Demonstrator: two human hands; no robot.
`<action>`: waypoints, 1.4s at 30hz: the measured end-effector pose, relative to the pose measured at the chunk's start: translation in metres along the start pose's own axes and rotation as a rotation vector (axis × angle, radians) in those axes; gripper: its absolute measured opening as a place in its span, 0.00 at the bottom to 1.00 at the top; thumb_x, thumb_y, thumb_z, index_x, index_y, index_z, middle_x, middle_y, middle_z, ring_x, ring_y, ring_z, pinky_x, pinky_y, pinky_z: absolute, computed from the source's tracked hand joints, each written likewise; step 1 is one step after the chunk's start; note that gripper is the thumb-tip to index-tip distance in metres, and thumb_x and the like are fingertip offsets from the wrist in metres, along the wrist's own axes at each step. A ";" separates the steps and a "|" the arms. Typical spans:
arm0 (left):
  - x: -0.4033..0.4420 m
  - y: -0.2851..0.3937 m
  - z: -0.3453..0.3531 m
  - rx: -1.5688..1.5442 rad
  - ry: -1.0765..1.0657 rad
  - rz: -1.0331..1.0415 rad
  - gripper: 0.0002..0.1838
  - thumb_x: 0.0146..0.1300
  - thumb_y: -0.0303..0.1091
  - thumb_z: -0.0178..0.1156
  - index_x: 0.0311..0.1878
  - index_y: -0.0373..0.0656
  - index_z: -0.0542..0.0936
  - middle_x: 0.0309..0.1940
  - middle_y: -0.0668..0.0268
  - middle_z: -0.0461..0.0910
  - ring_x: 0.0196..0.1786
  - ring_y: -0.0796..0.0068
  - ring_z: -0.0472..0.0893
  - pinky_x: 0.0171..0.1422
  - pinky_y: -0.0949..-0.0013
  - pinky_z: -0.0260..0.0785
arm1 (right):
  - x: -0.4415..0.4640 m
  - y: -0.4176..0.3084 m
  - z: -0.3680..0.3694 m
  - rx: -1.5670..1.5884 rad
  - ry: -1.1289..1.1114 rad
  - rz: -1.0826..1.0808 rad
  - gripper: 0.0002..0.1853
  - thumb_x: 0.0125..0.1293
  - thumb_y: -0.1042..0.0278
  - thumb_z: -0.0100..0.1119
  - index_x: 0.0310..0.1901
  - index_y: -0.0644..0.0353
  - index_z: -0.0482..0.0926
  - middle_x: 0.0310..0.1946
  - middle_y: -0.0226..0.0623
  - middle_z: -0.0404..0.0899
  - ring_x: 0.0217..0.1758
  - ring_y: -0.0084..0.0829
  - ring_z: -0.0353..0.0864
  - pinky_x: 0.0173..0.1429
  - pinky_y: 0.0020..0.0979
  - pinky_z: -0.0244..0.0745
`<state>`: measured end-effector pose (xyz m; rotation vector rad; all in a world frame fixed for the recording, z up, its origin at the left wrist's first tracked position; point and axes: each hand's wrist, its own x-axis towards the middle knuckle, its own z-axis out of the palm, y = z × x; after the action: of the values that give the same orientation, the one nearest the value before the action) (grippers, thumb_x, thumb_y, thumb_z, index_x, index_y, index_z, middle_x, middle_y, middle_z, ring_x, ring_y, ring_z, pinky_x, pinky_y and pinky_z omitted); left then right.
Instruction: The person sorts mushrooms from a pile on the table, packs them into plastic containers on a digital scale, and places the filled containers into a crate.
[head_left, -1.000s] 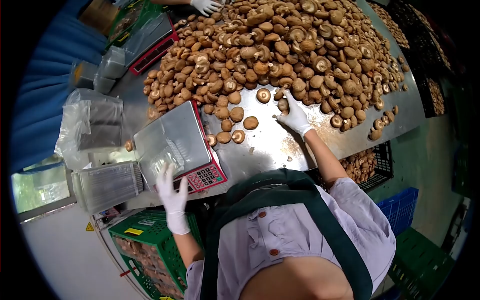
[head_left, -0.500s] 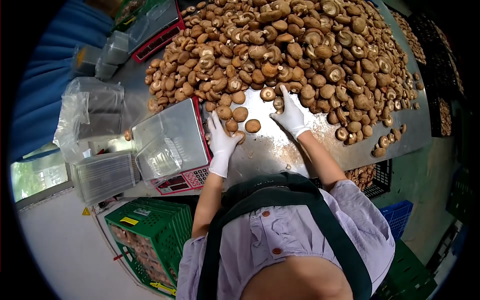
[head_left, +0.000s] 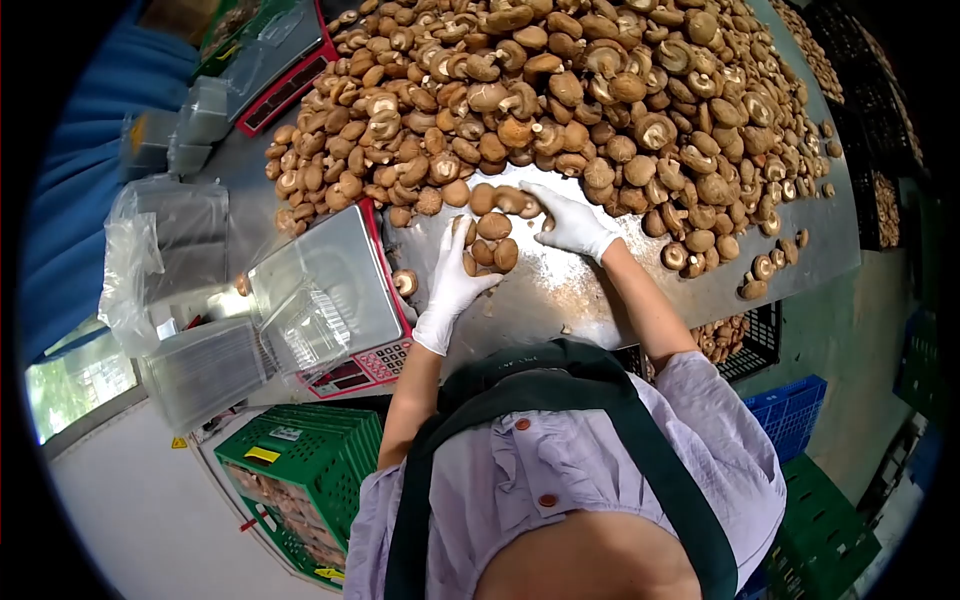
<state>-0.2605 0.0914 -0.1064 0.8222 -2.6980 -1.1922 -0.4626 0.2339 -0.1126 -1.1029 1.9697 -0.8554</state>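
My left hand (head_left: 455, 289), in a white glove, rests on the metal table with thumb and fingers apart. It curves around the left side of a small cluster of brown mushrooms (head_left: 494, 227). Across from it, my gloved right hand (head_left: 573, 224) is open, its fingertips against a blurred mushroom (head_left: 528, 206) at the upper right of that cluster. A big heap of mushrooms (head_left: 560, 90) covers the back of the table. One mushroom (head_left: 405, 282) lies stem side up between my left hand and the scale.
A red-edged scale (head_left: 370, 368) with a clear plastic tray (head_left: 318, 320) on its plate stands left of my left hand. Stacked clear trays (head_left: 205, 370) and a plastic bag (head_left: 130, 255) lie farther left. Green crates (head_left: 335, 440) stand below; a second scale (head_left: 285, 85) is at the back left.
My right hand has moved left, bringing mushrooms toward my left hand. My left hand has shifted right and the loose mushrooms are bunched closer together. The view has shifted slightly.
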 end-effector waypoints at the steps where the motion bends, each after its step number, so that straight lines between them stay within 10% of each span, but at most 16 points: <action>1: -0.001 0.001 0.001 -0.001 -0.004 0.001 0.55 0.37 0.35 0.76 0.72 0.49 0.57 0.70 0.54 0.57 0.70 0.53 0.63 0.69 0.62 0.62 | 0.001 0.004 0.008 0.004 -0.017 -0.039 0.45 0.50 0.68 0.65 0.71 0.45 0.55 0.56 0.41 0.74 0.36 0.33 0.80 0.47 0.32 0.77; 14: -0.009 -0.006 0.004 0.038 0.097 -0.140 0.34 0.48 0.35 0.70 0.62 0.45 0.73 0.62 0.54 0.68 0.62 0.57 0.72 0.66 0.66 0.64 | 0.000 -0.007 0.041 0.060 0.093 -0.072 0.57 0.43 0.63 0.77 0.74 0.45 0.50 0.64 0.41 0.69 0.34 0.28 0.80 0.46 0.29 0.78; 17: -0.020 -0.025 0.009 -0.315 0.229 0.008 0.27 0.52 0.24 0.67 0.58 0.40 0.75 0.54 0.60 0.72 0.59 0.64 0.73 0.64 0.68 0.64 | -0.005 -0.011 0.035 0.019 0.038 -0.022 0.56 0.44 0.56 0.75 0.74 0.49 0.49 0.68 0.45 0.61 0.64 0.43 0.71 0.62 0.35 0.71; 25: -0.029 -0.036 -0.001 -1.357 0.129 -0.332 0.32 0.67 0.30 0.57 0.72 0.43 0.56 0.63 0.61 0.67 0.65 0.68 0.68 0.66 0.62 0.64 | -0.001 -0.009 0.043 -0.062 0.086 -0.026 0.59 0.42 0.56 0.75 0.74 0.52 0.47 0.68 0.47 0.61 0.64 0.45 0.70 0.62 0.35 0.70; 33: 0.017 -0.033 0.016 -0.626 0.173 0.012 0.58 0.47 0.19 0.70 0.76 0.49 0.43 0.68 0.55 0.60 0.61 0.65 0.71 0.59 0.68 0.71 | 0.040 -0.015 0.037 -0.020 0.001 -0.214 0.62 0.39 0.59 0.77 0.74 0.56 0.44 0.68 0.55 0.59 0.68 0.49 0.64 0.69 0.36 0.63; 37: 0.025 -0.017 -0.002 -0.850 0.049 -0.170 0.59 0.41 0.22 0.75 0.75 0.41 0.49 0.71 0.54 0.57 0.71 0.63 0.61 0.73 0.66 0.56 | 0.040 -0.017 0.033 0.149 -0.112 -0.212 0.60 0.38 0.63 0.76 0.73 0.58 0.48 0.67 0.56 0.60 0.70 0.48 0.61 0.72 0.34 0.59; 42: 0.017 -0.027 0.007 -0.869 0.088 -0.106 0.57 0.39 0.20 0.76 0.73 0.41 0.53 0.70 0.57 0.58 0.68 0.65 0.64 0.69 0.67 0.63 | 0.025 -0.012 0.042 0.339 -0.133 -0.125 0.56 0.40 0.68 0.74 0.72 0.57 0.51 0.66 0.49 0.64 0.68 0.40 0.65 0.70 0.33 0.63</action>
<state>-0.2649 0.0725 -0.1330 0.8191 -1.7584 -2.0290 -0.4328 0.1985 -0.1318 -1.0594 1.5879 -1.1053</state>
